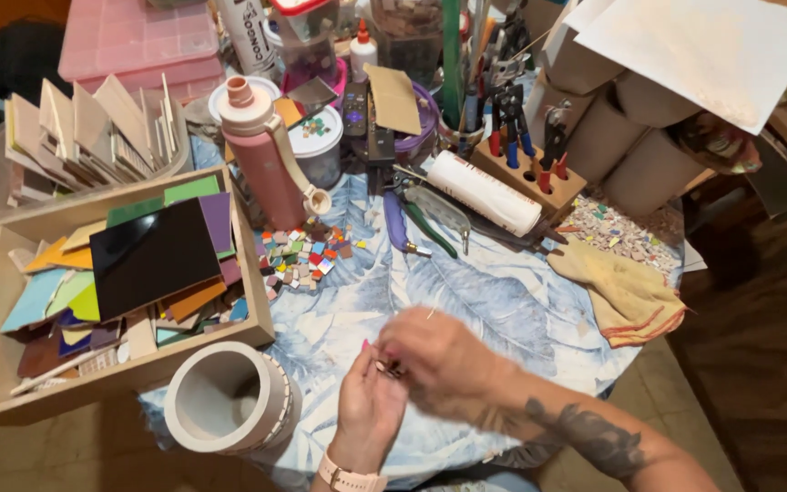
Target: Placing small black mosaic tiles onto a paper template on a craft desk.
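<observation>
A pale pink watch band wraps the left wrist, a dark floral tattoo marks the bare right forearm.
</observation>
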